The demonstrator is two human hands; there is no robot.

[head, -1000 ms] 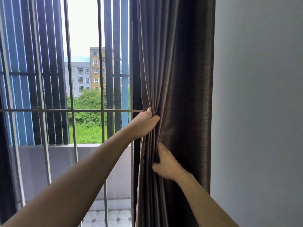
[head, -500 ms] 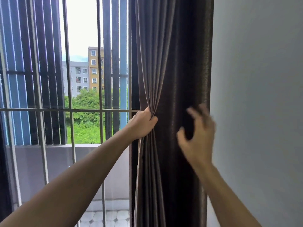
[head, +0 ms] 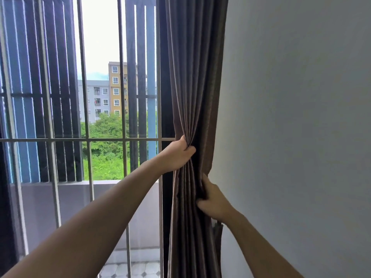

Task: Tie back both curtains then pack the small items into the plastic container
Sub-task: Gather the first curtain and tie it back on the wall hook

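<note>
Curtain point(head: 192, 77) bunched against right wall point(head: 301, 117) | my left hand point(head: 177, 155) fingers pinching the folds tight | right hand point(head: 213, 201) fingers pressed into pleats below, gathering for tying

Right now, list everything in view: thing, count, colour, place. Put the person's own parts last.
curtain: one, brown, gathered beside the wall, right of the window
wall: one, pale grey, right
window bars: several, grey, left half
louvred panels: dark and blue, outside, left
buildings: grey and yellow, distant
greenery: below the buildings
left hand: clenched on the curtain folds
right hand: lower, gripping the curtain's wall-side edge
</note>
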